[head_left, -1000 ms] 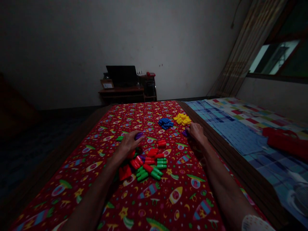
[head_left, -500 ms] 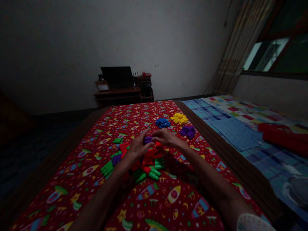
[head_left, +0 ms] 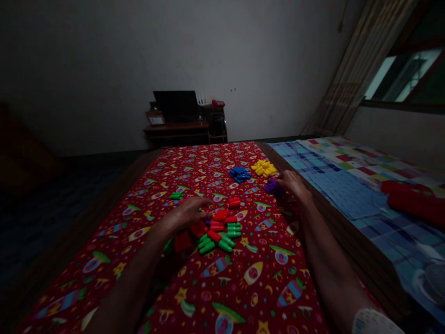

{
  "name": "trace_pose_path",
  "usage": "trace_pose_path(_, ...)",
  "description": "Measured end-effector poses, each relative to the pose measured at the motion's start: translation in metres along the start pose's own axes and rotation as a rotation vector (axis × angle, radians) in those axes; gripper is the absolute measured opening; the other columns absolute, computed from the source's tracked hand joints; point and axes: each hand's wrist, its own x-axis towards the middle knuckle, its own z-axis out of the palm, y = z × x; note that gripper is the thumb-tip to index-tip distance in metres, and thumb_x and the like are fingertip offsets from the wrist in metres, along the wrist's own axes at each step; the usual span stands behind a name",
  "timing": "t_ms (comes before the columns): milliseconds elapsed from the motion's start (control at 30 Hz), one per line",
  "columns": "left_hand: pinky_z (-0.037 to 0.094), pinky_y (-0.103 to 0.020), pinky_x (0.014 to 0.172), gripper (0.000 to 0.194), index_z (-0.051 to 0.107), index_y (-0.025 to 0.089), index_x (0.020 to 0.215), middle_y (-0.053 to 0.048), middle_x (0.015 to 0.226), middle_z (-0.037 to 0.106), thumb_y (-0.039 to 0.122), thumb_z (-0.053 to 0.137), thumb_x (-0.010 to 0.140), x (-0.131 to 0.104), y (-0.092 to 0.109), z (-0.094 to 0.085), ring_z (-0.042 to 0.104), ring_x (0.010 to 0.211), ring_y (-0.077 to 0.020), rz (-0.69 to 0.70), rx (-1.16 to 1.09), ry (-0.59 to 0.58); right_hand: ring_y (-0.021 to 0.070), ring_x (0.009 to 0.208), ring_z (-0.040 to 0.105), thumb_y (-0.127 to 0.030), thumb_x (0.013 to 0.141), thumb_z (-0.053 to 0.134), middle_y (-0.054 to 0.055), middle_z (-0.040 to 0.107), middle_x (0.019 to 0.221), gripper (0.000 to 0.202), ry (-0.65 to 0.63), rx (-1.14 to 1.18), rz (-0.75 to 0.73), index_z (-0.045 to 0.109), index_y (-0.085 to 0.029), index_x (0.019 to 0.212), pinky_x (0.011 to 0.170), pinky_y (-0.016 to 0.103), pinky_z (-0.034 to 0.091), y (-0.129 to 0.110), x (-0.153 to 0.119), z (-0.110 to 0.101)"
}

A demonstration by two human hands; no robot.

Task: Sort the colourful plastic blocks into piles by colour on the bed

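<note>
Your hands have parted; your right hand (head_left: 292,182) now reaches the purple pile (head_left: 271,187) near the yellow (head_left: 264,168), its grip unclear; your left hand (head_left: 187,212), thumb and fingers apart, hovers over red pieces (head_left: 183,240).

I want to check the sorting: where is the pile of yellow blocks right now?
In the head view, the yellow block pile sits right of the blue pile, just beyond the purple pile.

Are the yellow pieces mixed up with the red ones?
No, the yellow pieces lie in their own pile beside the blue pieces, away from the red ones.
</note>
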Motion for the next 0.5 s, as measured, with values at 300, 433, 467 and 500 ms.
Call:
trace_pose_path(300,0.045,-0.034,0.093,0.030,0.067,0.020,0.105,-0.009,0.109,0.068,0.036,0.054,0.084,-0.026,-0.031,0.003,0.060,0.104,-0.0238,0.105,0.115,-0.041,0.0150,0.074,0.064,-0.020,0.090,0.049,0.006,0.073,0.084,0.024,-0.049,0.463,-0.716,0.073,-0.015,0.094,0.065,0.022,0.040,-0.118,-0.047,0.028)
trace_pose_path(433,0.046,-0.032,0.086,0.022,0.069,0.019,0.090,-0.008,0.094,0.069,0.021,0.049,0.082,-0.020,-0.045,0.005,0.062,0.093,-0.0224,0.013,0.222,-0.009,0.0185,0.087,0.062,-0.021,0.088,0.055,0.009,0.071,0.096,0.023,-0.116,0.420,-1.016,0.068,-0.016,0.106,0.073,0.026,0.039,-0.162,-0.090,0.075)
trace_pose_path(467,0.046,-0.031,0.085,0.021,0.069,0.019,0.086,-0.008,0.092,0.068,0.019,0.049,0.081,-0.019,-0.048,0.004,0.062,0.092,-0.0224,-0.030,0.255,0.013,0.0198,0.091,0.061,-0.022,0.089,0.055,0.010,0.070,0.098,0.025,-0.112,0.367,-1.032,0.066,-0.016,0.111,0.075,0.027,0.038,-0.166,-0.096,0.083)
trace_pose_path(500,0.046,-0.031,0.083,0.021,0.069,0.019,0.084,-0.008,0.090,0.068,0.018,0.048,0.080,-0.019,-0.051,0.004,0.062,0.092,-0.0223,-0.073,0.280,0.039,0.0208,0.092,0.060,-0.023,0.089,0.055,0.011,0.070,0.099,0.028,-0.115,0.317,-1.024,0.064,-0.015,0.115,0.076,0.028,0.038,-0.168,-0.100,0.088)
